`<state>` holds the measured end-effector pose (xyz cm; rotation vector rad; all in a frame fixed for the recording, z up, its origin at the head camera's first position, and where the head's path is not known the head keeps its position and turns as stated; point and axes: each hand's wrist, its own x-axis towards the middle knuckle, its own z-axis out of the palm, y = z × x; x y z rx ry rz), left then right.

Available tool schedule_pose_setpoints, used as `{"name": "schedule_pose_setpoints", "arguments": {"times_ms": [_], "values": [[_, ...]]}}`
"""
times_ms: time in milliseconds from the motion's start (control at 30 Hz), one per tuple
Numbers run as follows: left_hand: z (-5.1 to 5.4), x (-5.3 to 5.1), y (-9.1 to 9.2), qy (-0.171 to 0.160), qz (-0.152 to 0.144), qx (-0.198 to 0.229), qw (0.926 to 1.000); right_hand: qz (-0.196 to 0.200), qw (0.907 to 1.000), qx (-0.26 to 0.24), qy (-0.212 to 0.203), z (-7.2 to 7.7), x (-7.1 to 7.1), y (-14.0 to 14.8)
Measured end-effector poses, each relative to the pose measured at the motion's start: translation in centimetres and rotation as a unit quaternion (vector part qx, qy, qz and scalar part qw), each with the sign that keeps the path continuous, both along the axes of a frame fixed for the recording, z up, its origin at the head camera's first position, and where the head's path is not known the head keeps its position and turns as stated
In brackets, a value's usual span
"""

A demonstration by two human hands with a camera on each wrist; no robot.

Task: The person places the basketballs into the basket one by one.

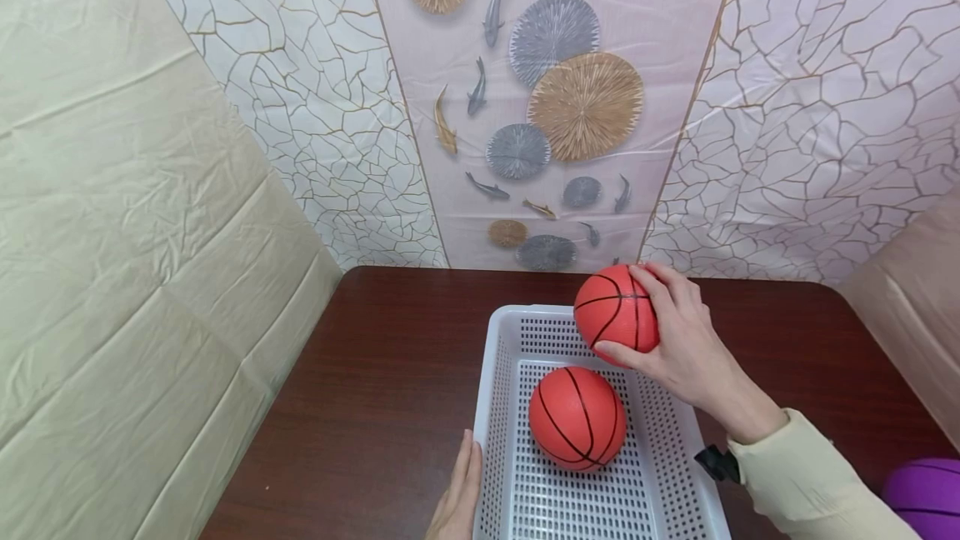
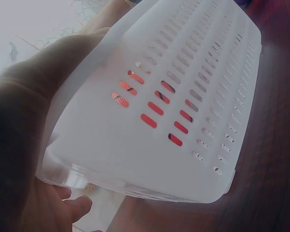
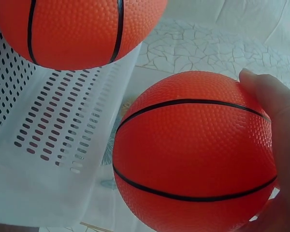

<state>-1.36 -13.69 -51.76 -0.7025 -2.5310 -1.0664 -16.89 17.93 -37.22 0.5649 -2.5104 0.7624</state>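
A white perforated plastic basket (image 1: 491, 357) stands on the dark table, with a red toy basketball (image 1: 577, 419) lying inside it. My right hand (image 1: 686, 340) grips a second red toy basketball (image 1: 617, 311) from its right side, thumb in front and fingers over the top, at the basket's back right corner. In the right wrist view this held ball (image 3: 193, 150) is close to the camera. My left hand (image 1: 457, 494) rests along the outside of the basket's left wall, its fingers straight in the head view. Through the slots of the basket wall (image 2: 106, 140), red patches show in the left wrist view.
At the lower right edge lies a purple ball (image 1: 926, 494), partly out of view. The dark wooden table (image 1: 360, 407) reaches back to a patterned wall covering (image 1: 480, 107). Pale cloth (image 1: 150, 273) hangs at the left side. A black object (image 1: 717, 463) sits at the right cuff.
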Motion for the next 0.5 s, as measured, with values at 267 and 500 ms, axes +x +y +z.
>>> {"name": "schedule_pose_setpoints", "arguments": {"times_ms": [267, 500], "values": [[-0.02, -0.01, -0.04, 0.003, -0.004, -0.005, 1.0000, 0.007, 0.9999, 0.015, 0.007, -0.31, -0.23, -0.30], [0.45, 0.19, 0.03, -0.022, 0.002, -0.002, 0.9998, 0.013, 0.9996, 0.023, -0.004, -0.55, -0.44, -0.78]]}}
